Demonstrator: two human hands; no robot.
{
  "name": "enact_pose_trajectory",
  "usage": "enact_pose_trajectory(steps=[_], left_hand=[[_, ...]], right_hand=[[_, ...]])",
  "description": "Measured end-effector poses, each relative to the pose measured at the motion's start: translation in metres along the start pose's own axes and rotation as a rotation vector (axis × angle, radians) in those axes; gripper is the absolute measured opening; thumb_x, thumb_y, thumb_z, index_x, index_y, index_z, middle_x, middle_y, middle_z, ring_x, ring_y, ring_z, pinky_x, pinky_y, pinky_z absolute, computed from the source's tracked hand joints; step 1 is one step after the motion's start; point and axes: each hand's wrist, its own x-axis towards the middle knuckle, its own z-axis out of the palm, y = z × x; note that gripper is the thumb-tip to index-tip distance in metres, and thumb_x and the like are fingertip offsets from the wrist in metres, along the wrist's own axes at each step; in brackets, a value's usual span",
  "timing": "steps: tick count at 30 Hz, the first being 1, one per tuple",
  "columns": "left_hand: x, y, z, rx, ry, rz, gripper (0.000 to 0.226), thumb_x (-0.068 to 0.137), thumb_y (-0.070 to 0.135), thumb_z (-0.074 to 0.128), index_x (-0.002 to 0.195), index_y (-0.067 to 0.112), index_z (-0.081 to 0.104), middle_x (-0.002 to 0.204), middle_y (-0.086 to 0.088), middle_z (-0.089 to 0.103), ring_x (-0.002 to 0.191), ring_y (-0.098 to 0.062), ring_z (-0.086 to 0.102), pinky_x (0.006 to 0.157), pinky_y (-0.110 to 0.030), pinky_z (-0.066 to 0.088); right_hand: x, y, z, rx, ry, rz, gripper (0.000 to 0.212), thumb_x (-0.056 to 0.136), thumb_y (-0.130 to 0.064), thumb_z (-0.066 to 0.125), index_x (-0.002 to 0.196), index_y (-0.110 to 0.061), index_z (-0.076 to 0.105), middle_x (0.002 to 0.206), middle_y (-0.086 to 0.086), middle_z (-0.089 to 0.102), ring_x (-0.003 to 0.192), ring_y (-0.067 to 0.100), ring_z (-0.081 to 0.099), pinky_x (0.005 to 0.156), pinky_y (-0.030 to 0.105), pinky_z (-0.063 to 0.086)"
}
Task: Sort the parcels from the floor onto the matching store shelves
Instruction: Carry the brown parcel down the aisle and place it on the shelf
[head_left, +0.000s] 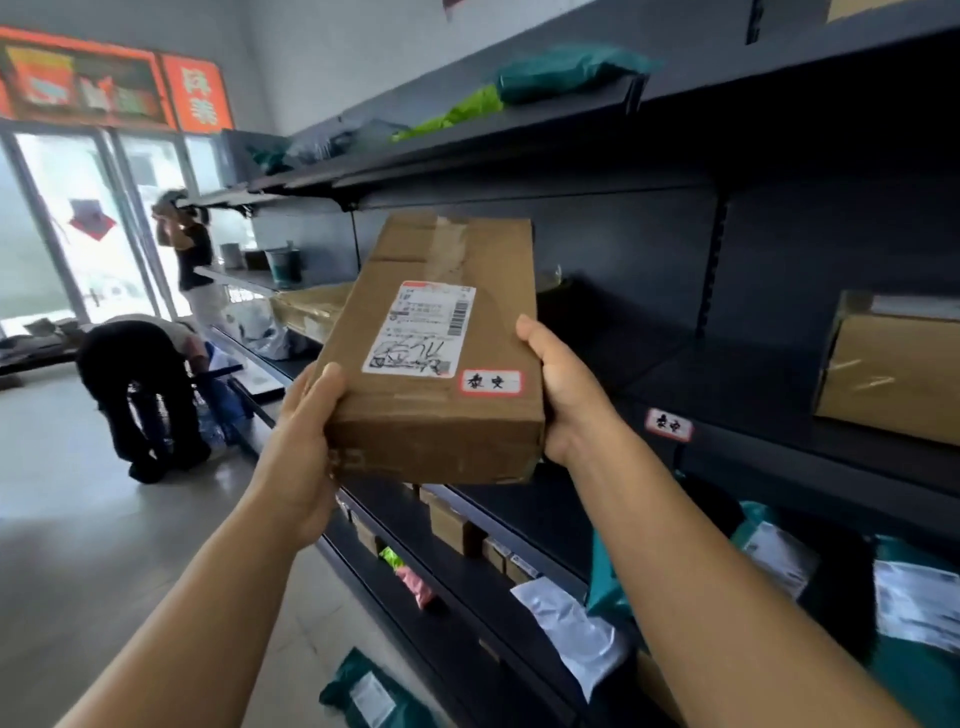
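Observation:
I hold a brown cardboard parcel (441, 332) up in front of the dark shelving, with a white shipping label and a small red-bordered handwritten sticker on its top face. My left hand (306, 447) grips its near left corner. My right hand (558, 389) grips its right side. On the edge of the middle shelf (737, 447), just right of the parcel, is a red-bordered shelf tag (668, 424) with handwritten characters that look similar to the sticker's. The stretch of shelf behind the parcel looks bare.
A cardboard box (891, 374) sits on the same shelf at the right. Green and white bags fill the lower shelf (779, 551); small boxes (452, 525) lie left of them. A green bag (363, 691) lies on the floor. Two people (140, 395) work near the glass door.

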Motion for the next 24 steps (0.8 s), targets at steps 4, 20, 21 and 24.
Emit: enact_pose_trajectory(steps=[4,20,21,24], left_hand=[[0.027,-0.010,-0.002,-0.019,-0.046,0.007,0.038,0.086,0.051,0.057,0.123,0.040,0.060,0.095,0.009,0.077,0.069,-0.010,0.071,0.049,-0.030,0.054],[0.132,-0.009,0.107,-0.129,-0.183,-0.298,0.048,0.081,0.043,0.058,0.129,0.035,0.058,0.124,-0.003,0.065,0.108,-0.029,0.064,0.096,-0.055,0.051],[0.133,-0.010,0.118,-0.124,-0.200,-0.326,0.045,0.083,0.042,0.056,0.128,0.034,0.058,0.123,-0.004,0.065,0.106,-0.029,0.063,0.096,-0.055,0.052],[0.134,-0.013,0.153,-0.129,-0.248,-0.378,0.036,0.088,0.038,0.053,0.121,0.028,0.063,0.119,-0.006,0.067,0.103,-0.031,0.065,0.093,-0.054,0.054]], right_hand=[[0.020,0.009,-0.002,0.021,0.038,-0.015,0.043,0.091,-0.046,0.058,0.116,-0.012,0.069,0.108,0.017,0.075,0.095,0.033,0.073,0.078,0.045,0.060],[0.026,-0.048,-0.029,-0.056,0.566,-0.281,0.056,0.082,-0.059,0.060,0.118,-0.018,0.069,0.110,0.014,0.075,0.098,0.034,0.072,0.084,0.051,0.057],[0.021,-0.052,-0.034,-0.090,0.597,-0.313,0.060,0.080,-0.061,0.062,0.122,-0.019,0.066,0.111,0.013,0.075,0.096,0.033,0.073,0.078,0.047,0.059],[0.004,-0.058,-0.048,-0.249,0.631,-0.376,0.090,0.063,-0.061,0.073,0.140,-0.020,0.049,0.117,0.007,0.072,0.092,0.020,0.074,0.067,0.032,0.059]])
